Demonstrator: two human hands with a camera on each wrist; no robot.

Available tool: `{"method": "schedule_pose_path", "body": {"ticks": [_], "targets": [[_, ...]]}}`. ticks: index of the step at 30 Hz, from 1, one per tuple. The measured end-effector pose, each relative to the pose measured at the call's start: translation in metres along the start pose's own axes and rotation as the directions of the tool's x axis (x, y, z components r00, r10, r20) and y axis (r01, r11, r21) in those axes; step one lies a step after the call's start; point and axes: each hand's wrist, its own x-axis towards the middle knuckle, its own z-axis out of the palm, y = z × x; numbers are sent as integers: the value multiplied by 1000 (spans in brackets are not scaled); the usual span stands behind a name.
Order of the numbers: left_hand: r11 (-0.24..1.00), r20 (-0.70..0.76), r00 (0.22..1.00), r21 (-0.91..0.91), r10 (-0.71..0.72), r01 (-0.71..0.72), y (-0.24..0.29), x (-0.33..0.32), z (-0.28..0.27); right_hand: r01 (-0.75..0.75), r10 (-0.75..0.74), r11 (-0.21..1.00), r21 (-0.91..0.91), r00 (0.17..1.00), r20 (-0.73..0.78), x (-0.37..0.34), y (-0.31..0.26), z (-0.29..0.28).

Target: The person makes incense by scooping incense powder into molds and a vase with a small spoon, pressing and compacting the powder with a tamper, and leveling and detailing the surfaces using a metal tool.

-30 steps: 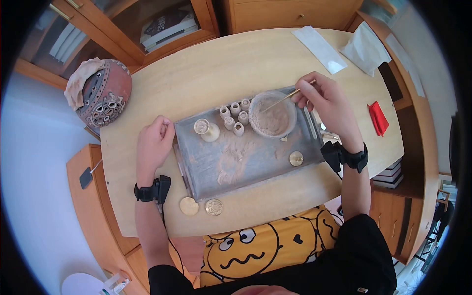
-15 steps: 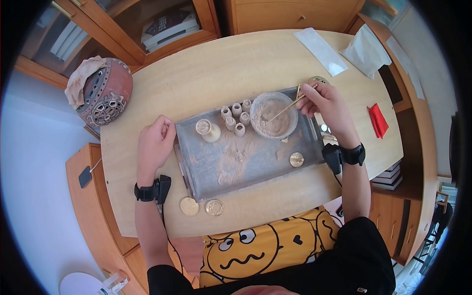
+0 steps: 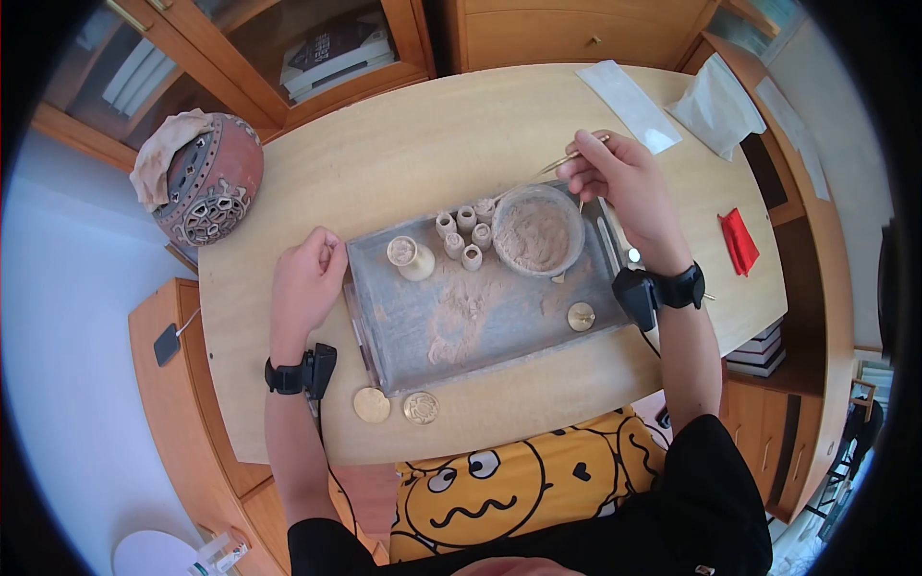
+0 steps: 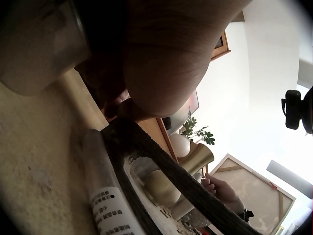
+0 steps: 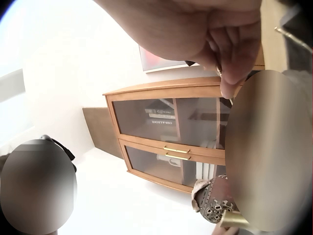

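My right hand (image 3: 624, 187) pinches a thin brass stick (image 3: 574, 156) between thumb and fingers, above the back right of the grey tray (image 3: 394, 326). Under that hand's left side is a round bowl (image 3: 535, 228) of pale brown powder. The stick slants down to the left over the bowl's back rim, toward a cluster of small powder-dusted jars (image 3: 472, 257). My left hand (image 3: 309, 278) rests at the tray's back left corner, fingers loosely curled. Nearest to it inside the tray is a pale gold flared vessel (image 3: 411, 259) with powder at its top.
Loose powder (image 3: 456, 317) lies across the tray, with a small brass lid (image 3: 580, 317) at its right. Two brass discs (image 3: 372, 405) lie before the tray. A patterned round pot (image 3: 211, 178) stands back left; a red pouch (image 3: 739, 240) and a white bag (image 3: 718, 106) lie right.
The brass stick has come up out of the bowl's powder and swung left toward the small jars. My right hand has risen slightly. The left hand stays in place.
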Motion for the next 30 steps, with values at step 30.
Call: {"method": "schedule_pose_path", "body": {"ticks": [30], "targets": [[1000,-9,1000,-10,13,-13,-2,-1,2,147,-208,915,-376,970,-129,-34,8,-30]]}}
